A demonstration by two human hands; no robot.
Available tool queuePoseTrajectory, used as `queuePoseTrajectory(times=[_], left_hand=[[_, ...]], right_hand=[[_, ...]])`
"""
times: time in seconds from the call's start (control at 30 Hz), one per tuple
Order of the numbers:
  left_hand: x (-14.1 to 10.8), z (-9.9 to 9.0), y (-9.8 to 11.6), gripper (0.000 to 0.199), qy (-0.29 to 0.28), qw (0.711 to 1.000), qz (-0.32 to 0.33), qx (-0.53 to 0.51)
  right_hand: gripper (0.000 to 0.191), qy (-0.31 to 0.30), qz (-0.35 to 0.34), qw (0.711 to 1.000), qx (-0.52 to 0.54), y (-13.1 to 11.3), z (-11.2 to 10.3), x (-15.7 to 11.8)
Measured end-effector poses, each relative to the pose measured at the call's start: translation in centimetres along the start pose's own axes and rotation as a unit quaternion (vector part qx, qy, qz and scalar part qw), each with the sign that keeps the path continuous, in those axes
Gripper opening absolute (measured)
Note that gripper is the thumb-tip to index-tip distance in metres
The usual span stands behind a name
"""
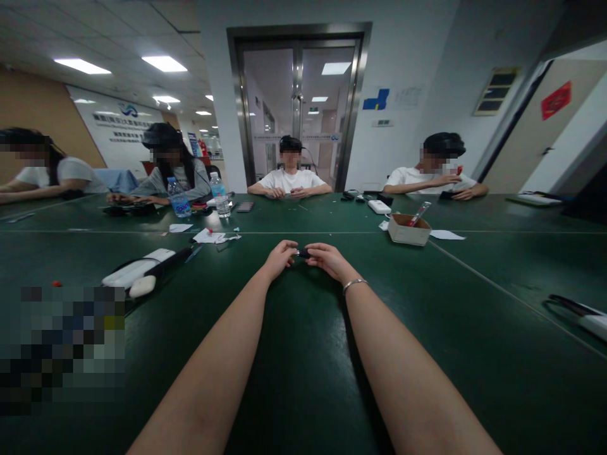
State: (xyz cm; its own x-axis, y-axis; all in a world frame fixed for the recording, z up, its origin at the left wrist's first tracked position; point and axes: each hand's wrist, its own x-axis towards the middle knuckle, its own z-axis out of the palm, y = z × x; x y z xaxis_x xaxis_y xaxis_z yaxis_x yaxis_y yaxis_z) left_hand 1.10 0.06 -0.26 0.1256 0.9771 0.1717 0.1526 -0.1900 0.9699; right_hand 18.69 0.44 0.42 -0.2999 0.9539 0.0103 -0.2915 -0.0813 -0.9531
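Observation:
Out in front of me, both arms reach over the green table [303, 354]. Between my hands is a small dark object [302, 253] with a shiny, metal-looking left end; it is too small to name its kind. My left hand [281, 259] pinches it at the shiny end. At its black end, the fingers of my right hand [328, 260] are closed on it. A silver bracelet [355, 285] circles my right wrist. My fingers partly cover the object.
White devices with a black strap [142, 268] lie left of my arms. Paper scraps [208, 236] and water bottles [220, 197] stand farther off. A cardboard box [408, 230] holding a packet [420, 213] sits front right. Several people sit around the table.

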Motion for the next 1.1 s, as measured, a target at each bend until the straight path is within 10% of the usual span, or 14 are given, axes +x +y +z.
queuePoseTrajectory(times=[1.1], left_hand=[[-0.11, 0.02, -0.09, 0.029, -0.031, 0.998, 0.023, 0.041]], right_hand=[[0.015, 0.004, 0.004, 1.0, -0.016, -0.13, 0.08, -0.19]])
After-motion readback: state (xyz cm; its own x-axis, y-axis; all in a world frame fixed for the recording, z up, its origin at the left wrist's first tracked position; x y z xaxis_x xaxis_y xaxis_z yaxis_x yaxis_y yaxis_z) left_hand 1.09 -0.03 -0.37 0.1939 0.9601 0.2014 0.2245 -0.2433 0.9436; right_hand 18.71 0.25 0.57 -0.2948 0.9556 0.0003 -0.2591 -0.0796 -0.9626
